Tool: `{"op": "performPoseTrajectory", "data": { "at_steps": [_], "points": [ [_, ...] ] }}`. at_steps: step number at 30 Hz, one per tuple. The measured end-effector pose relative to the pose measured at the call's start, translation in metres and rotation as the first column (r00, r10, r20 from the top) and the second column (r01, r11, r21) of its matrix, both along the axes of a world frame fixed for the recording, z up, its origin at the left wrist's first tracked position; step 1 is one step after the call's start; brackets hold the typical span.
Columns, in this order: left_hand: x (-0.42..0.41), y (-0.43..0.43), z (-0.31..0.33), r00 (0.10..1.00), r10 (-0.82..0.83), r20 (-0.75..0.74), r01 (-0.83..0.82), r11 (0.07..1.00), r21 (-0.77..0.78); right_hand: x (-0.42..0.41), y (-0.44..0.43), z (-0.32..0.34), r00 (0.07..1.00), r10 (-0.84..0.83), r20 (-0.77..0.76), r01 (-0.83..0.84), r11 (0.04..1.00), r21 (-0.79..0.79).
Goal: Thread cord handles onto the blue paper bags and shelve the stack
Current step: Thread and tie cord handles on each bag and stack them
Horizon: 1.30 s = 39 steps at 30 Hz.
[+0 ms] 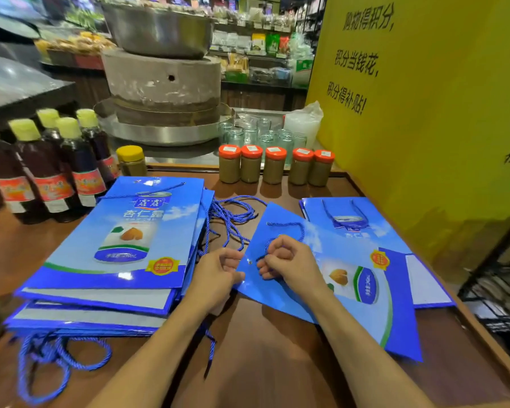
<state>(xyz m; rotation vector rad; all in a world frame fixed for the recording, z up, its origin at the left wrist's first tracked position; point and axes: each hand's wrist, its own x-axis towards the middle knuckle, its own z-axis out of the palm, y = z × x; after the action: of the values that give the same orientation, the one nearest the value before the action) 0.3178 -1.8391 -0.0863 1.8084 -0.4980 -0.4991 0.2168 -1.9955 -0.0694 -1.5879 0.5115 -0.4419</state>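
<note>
Left hand [218, 269] grips the blue bag [273, 298] edge — right hand [290, 260] seemingly pinches cord [287, 224] (beside eyelet [250, 262]).

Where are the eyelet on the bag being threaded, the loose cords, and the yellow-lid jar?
eyelet [250, 262]: head view, on the metal ring itself.
loose cords [222, 212]: head view, on the bunched strands of the tangle.
yellow-lid jar [130, 154]: head view, on the lid's side.

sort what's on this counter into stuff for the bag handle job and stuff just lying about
For the job: angled blue bag, pinched by the left hand; cord in the right hand; loose cords; bag stack; flat bag at right.
Lying about: orange-lidded jars; dark bottles; yellow-lidded jar; empty glass jars; stone mill.
</note>
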Motion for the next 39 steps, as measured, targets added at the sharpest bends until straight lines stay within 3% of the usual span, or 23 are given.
{"op": "performPoseTrajectory", "data": {
  "at_steps": [8,20,29,35,39],
  "points": [
    [-0.004,-0.002,0.001,0.999,-0.007,0.033,0.006,1.0,0.024,0.0,-0.004,-0.025,0.999,-0.003,-0.033,-0.005,0.968,-0.252],
    [-0.011,0.001,0.007,0.999,0.003,0.051,-0.002,1.0,-0.026,0.0,0.0,-0.027,0.997,-0.06,0.049,0.074,0.936,-0.345],
    [-0.012,0.002,0.007,0.99,0.001,0.142,-0.003,1.0,0.009,0.001,0.003,-0.027,1.0,-0.012,0.002,0.012,0.895,-0.445],
    [-0.013,0.005,0.009,0.994,0.055,0.099,-0.053,0.998,-0.022,0.0,0.002,-0.024,1.0,-0.006,0.029,0.016,0.928,-0.372],
    [-0.016,0.005,0.009,0.991,0.068,0.113,-0.068,0.998,-0.005,-0.002,-0.001,-0.024,0.996,0.091,-0.008,-0.087,0.924,-0.373]
  ]
}}
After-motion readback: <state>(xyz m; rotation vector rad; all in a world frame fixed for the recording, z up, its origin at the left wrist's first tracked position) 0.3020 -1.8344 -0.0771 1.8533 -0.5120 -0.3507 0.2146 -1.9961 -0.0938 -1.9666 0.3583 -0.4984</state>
